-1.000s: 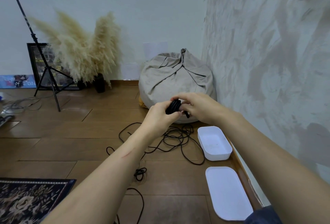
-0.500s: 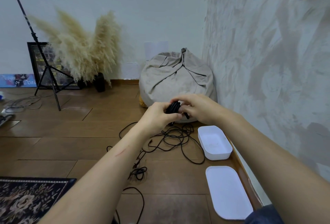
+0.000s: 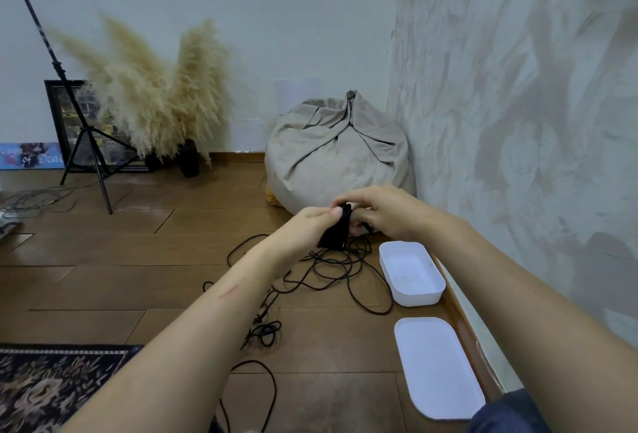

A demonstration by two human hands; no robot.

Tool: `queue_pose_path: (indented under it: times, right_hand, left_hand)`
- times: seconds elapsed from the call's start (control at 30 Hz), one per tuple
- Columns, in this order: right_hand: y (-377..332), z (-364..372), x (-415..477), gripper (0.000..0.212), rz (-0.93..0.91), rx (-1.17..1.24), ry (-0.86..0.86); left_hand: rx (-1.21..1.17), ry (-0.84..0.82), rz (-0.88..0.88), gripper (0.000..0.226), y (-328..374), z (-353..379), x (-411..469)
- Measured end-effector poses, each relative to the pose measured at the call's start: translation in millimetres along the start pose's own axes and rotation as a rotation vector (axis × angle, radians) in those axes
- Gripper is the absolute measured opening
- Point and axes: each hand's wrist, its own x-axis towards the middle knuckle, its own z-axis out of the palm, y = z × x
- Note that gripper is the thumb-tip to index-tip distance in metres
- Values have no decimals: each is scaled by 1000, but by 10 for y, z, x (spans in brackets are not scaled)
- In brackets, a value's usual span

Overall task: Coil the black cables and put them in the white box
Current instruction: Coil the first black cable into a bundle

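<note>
A bundle of coiled black cable (image 3: 336, 230) hangs between my two hands above the floor. My left hand (image 3: 307, 227) grips its left side with the thumb on top. My right hand (image 3: 383, 210) pinches the bundle's top from the right. Below the hands, loose black cable (image 3: 340, 268) lies tangled on the wooden floor and trails toward me past a small knot (image 3: 264, 330). The open white box (image 3: 411, 272) stands on the floor just right of the tangle, below my right wrist.
The box's white lid (image 3: 438, 367) lies flat on the floor nearer to me. A grey beanbag (image 3: 336, 153) sits in the corner behind my hands, the wall runs along the right. A tripod (image 3: 86, 142), pampas grass (image 3: 155, 97) and a rug (image 3: 51, 387) are on the left.
The cable bundle has tilted and now hangs lower from my hands. A stretch of loose cable on the floor has shifted toward the tangle. Both hands stay in nearly the same place.
</note>
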Motion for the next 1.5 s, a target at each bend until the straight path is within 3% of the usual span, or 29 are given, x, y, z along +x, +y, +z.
queue_pose_path:
  times: [0.1,0.3,0.53,0.67,0.87,1.1,1.33,1.5]
  right_hand:
    - [-8,-19,9,36,-15,-2,-29]
    - [-44,-38,24,38,-27,-55,-2]
    - [23,-9,18,31,-35,-15,14]
    - [97,31,12,30,6,25,97]
    - [190,148,18,30,123,159,154]
    - [54,266,95,34,216,736,281]
    - [-42,521,202,14,305,679,545]
    - [-91,582,224,15,348,734,624]
  left_hand:
    - [-66,-48,-31,40,19,-84,-13]
    - [50,-29,29,38,19,-165,-56]
    - [77,215,108,22,-4,-166,-32]
    - [322,359,157,21,2,-37,18]
    - [461,321,67,32,-38,12,88]
    - [258,436,74,54,-67,48,93]
    - [302,565,67,32,-33,132,89]
    - [369,607,47,26,-19,133,66]
